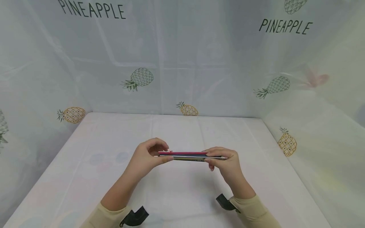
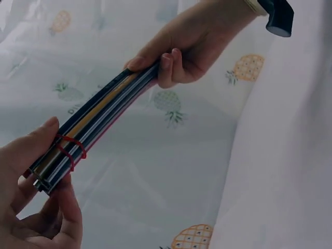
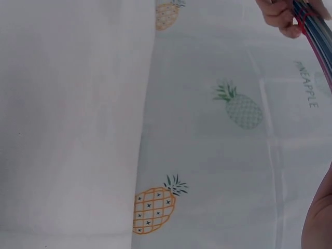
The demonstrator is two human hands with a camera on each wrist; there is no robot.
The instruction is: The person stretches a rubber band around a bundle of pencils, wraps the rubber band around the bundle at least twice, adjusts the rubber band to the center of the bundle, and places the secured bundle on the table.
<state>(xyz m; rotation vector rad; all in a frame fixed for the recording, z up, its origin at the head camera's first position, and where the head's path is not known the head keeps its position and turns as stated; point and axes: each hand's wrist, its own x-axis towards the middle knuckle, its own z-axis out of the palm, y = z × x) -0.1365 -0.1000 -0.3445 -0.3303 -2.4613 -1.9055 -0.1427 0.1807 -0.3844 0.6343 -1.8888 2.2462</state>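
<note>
Above the table, both hands hold a bundle of slim pens [image 1: 188, 155], dark, silver, gold and pinkish red, level from side to side in the head view. My left hand [image 1: 144, 158] pinches its left end between thumb and fingers. At the other end, my right hand [image 1: 223, 161] grips the bundle, and a silver tip pokes out past the thumb. A red rubber band [image 2: 82, 148] wraps the bundle close to the left fingers in the left wrist view. In the right wrist view only part of the bundle [image 3: 317, 39] shows, at the upper right edge.
A white cloth covers the table [image 1: 176, 196] below the hands. Pale curtains [image 1: 194, 57] printed with pineapples stand behind it and at both sides. Dark wrist cameras [image 1: 135, 217] sit at both sleeve cuffs.
</note>
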